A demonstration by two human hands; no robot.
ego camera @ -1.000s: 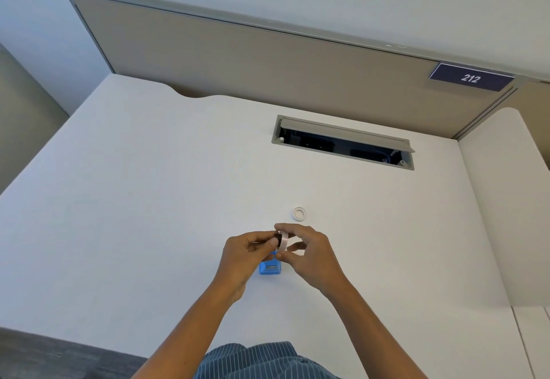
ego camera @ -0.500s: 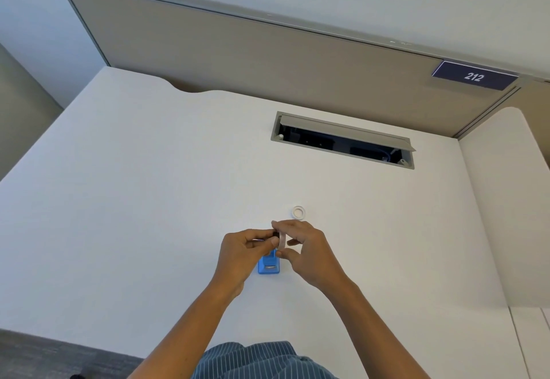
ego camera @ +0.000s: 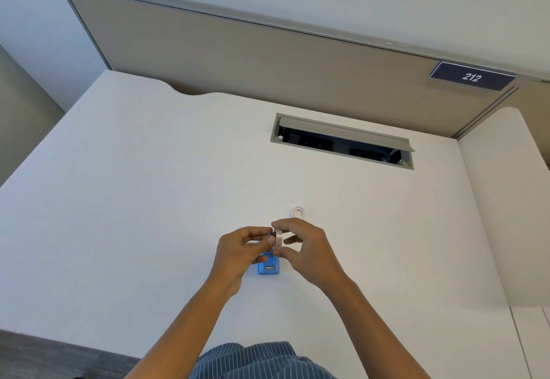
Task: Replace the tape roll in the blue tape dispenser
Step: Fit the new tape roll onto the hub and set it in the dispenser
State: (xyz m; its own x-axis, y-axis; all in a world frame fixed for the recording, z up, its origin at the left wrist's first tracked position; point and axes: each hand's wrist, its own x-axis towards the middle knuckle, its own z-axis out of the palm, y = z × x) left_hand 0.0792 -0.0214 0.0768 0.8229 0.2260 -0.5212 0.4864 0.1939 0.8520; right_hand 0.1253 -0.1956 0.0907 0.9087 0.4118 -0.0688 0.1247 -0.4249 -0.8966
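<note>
Tape roll [ego camera: 279, 239], pale, upright on edge, pinched between my right hand's [ego camera: 309, 255] thumb and fingers above the blue tape dispenser [ego camera: 268, 266], which sits on the white desk [ego camera: 148, 200] towards its near edge. My left hand [ego camera: 238, 255] pinches a small dark part against the roll. An empty white core [ego camera: 298, 212] lies just behind.
</note>
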